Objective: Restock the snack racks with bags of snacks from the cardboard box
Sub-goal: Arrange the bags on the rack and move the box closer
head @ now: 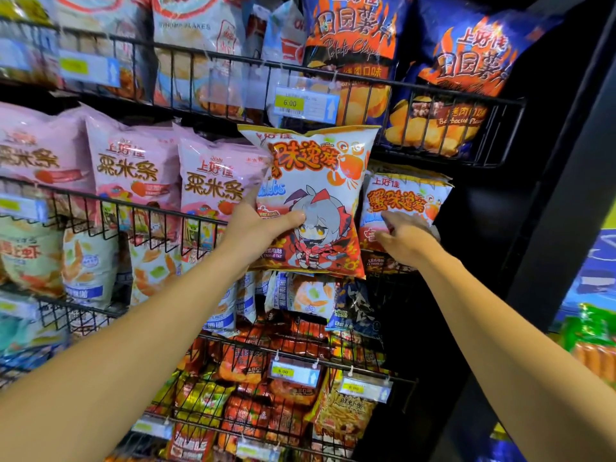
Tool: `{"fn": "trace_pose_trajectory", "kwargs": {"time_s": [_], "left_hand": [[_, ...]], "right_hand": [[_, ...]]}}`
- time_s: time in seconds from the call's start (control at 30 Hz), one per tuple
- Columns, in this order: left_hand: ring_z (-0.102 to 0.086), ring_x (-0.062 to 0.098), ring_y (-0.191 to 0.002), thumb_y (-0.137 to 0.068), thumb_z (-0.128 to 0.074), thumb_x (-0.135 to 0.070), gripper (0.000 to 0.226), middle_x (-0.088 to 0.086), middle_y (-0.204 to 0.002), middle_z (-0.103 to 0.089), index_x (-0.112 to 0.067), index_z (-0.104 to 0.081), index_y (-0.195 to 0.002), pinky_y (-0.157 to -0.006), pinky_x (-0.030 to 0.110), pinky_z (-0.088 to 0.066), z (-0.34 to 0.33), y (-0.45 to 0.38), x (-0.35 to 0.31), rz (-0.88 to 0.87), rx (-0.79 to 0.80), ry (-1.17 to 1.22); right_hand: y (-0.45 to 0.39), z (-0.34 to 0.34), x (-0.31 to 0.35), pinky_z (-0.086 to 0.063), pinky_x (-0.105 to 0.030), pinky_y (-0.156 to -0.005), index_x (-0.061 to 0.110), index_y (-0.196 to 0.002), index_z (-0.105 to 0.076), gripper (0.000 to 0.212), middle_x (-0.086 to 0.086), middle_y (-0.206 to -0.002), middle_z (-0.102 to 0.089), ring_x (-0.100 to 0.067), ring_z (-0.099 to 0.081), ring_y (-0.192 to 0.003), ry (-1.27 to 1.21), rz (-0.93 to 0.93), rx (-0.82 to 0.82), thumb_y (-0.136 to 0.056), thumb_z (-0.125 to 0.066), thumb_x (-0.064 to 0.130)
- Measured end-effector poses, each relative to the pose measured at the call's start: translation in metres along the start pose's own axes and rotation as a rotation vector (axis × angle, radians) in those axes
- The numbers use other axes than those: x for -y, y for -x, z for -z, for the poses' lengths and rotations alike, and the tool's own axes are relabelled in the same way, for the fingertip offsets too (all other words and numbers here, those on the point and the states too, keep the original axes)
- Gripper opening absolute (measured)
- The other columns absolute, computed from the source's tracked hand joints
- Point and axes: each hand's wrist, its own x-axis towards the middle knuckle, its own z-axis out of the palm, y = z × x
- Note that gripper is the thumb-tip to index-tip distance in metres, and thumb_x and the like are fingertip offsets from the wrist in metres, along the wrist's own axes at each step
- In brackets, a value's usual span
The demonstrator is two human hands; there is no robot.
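My left hand point(258, 233) grips a white and orange crab-flavour snack bag point(316, 181) with a cartoon figure on it, thumb across the front, holding it upright in front of the middle wire rack point(140, 208). Just to the right, matching crab-flavour bags point(405, 198) stand in the rack's right end. My right hand point(405, 238) touches the front one of those bags with fingers spread and loosely bent. The cardboard box is out of view.
Pink corn-stick bags point(213, 185) fill the middle rack to the left. Blue potato chip bags point(353, 51) sit in the upper rack, with a price tag point(305, 102) just above the held bag. Lower racks point(300, 358) hold more snacks. A black post point(550, 201) borders the right.
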Motion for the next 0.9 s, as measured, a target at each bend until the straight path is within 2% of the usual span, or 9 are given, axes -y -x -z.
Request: {"fn": "trace_pose_trajectory", "kwargs": {"time_s": [0.1,0.2,0.27,0.37,0.43,0.57,0.7,0.8,0.9], "left_hand": [[-0.063,-0.013,-0.087,-0.075,-0.086,-0.027,0.05,-0.019,-0.104,-0.066,-0.043,-0.053,-0.109,-0.08,0.012,-0.052,-0.007,0.01,-0.001,-0.057,0.024,-0.109],[-0.064,0.0,-0.101,-0.072,-0.087,-0.038,0.066,-0.016,-0.114,-0.065,-0.033,-0.053,-0.129,-0.087,0.024,-0.052,-0.025,0.021,-0.005,-0.112,0.019,-0.171],[-0.058,0.002,-0.108,-0.07,-0.087,-0.045,0.087,-0.017,-0.121,-0.06,-0.027,-0.045,-0.144,-0.092,0.027,-0.049,-0.044,0.03,-0.011,-0.18,0.019,-0.215],[-0.054,-0.023,-0.088,-0.071,-0.089,-0.034,0.079,-0.024,-0.104,-0.062,-0.037,-0.045,-0.136,-0.077,0.006,-0.044,-0.068,0.035,-0.023,-0.276,0.091,-0.195],[-0.053,-0.027,-0.094,-0.073,-0.088,-0.031,0.078,-0.026,-0.11,-0.061,-0.042,-0.041,-0.135,-0.076,0.002,-0.04,-0.074,0.032,-0.027,-0.348,0.196,-0.186],[-0.031,-0.006,-0.135,-0.082,-0.077,-0.045,0.089,-0.006,-0.156,-0.038,-0.031,-0.027,-0.155,-0.109,0.016,-0.029,-0.061,0.023,-0.025,-0.433,0.272,-0.314],[-0.014,0.028,-0.151,-0.084,-0.048,-0.07,0.089,0.008,-0.164,-0.019,-0.025,-0.023,-0.157,-0.12,0.044,-0.015,-0.052,0.013,0.002,-0.441,0.124,-0.841],[0.01,0.026,-0.153,-0.092,-0.046,-0.065,0.085,0.0,-0.167,0.008,-0.03,-0.007,-0.159,-0.122,0.05,-0.002,-0.05,0.007,0.016,-0.323,0.197,-1.152],[0.017,0.027,-0.152,-0.094,-0.043,-0.066,0.082,0.0,-0.166,0.013,-0.032,-0.005,-0.159,-0.122,0.052,-0.001,-0.047,0.002,0.021,-0.327,0.221,-1.192]], "right_hand": [[0.038,0.019,0.012,-0.041,-0.036,-0.1,0.017,-0.136,-0.058,0.04,-0.008,-0.14,-0.059,-0.025,-0.056,-0.123,-0.552,0.044,-0.22,-0.102,-0.049,0.035],[0.075,0.045,0.032,-0.045,-0.032,-0.081,0.023,-0.12,-0.065,0.036,0.003,-0.113,-0.071,-0.012,-0.062,-0.095,-1.282,0.034,-0.156,-0.097,-0.052,0.047],[0.092,0.053,0.041,-0.049,-0.028,-0.082,0.021,-0.123,-0.06,0.054,0.013,-0.106,-0.069,-0.007,-0.061,-0.095,-1.267,0.14,-0.163,-0.083,-0.062,0.057],[0.103,0.062,0.045,-0.058,-0.041,-0.09,0.017,-0.115,-0.061,0.061,0.004,-0.106,-0.074,-0.011,-0.071,-0.096,-1.143,0.146,-0.417,-0.065,-0.077,0.047],[0.108,0.073,0.04,-0.058,-0.044,-0.09,0.02,-0.113,-0.06,0.056,0.001,-0.107,-0.073,-0.014,-0.071,-0.097,-1.148,0.142,-0.571,-0.064,-0.081,0.037],[0.114,0.089,0.023,-0.055,-0.025,-0.08,0.02,-0.112,-0.054,0.049,0.01,-0.099,-0.068,-0.003,-0.068,-0.087,-1.181,0.185,-0.724,-0.074,-0.082,0.008],[0.108,0.085,0.012,-0.052,-0.02,-0.08,0.012,-0.116,-0.05,0.049,0.006,-0.1,-0.064,0.0,-0.065,-0.086,-1.138,0.159,-0.876,-0.076,-0.078,0.004],[0.098,0.07,0.008,-0.051,-0.02,-0.08,0.014,-0.116,-0.05,0.049,0.01,-0.1,-0.064,0.002,-0.065,-0.087,-1.1,0.085,-0.827,-0.076,-0.079,0.008],[0.085,0.047,0.002,-0.054,-0.024,-0.085,0.02,-0.121,-0.05,0.055,0.012,-0.107,-0.066,-0.001,-0.067,-0.095,-1.096,0.025,-0.696,-0.077,-0.082,0.015]]}}
